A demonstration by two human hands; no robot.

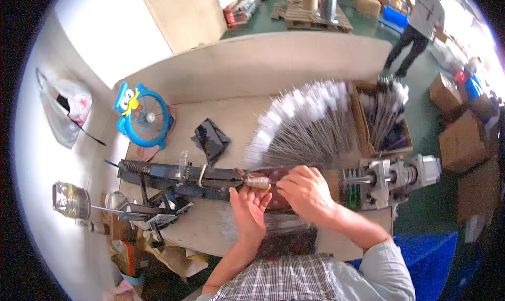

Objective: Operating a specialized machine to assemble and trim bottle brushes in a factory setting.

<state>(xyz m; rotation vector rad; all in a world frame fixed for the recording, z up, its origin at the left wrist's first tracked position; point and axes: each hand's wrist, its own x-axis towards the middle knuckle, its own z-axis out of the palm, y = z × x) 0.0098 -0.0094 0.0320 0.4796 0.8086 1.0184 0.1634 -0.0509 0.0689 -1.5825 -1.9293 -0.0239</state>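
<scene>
Cylinder, small and metallic [258, 182], at your left hand's [248, 210] fingertips, over the dark machine bar [163, 176] on the desk [234, 111].
Your left palm faces up, fingers half curled under the piece; you cannot tell from here how firmly they grip it. Your right hand [306, 194] is just right of it, fingers bent and drawn together, fingertips too unclear to tell what they hold. Beyond lie fanned thin rods [310, 135] with white ends, beside a cardboard box [361, 123] holding more.
</scene>
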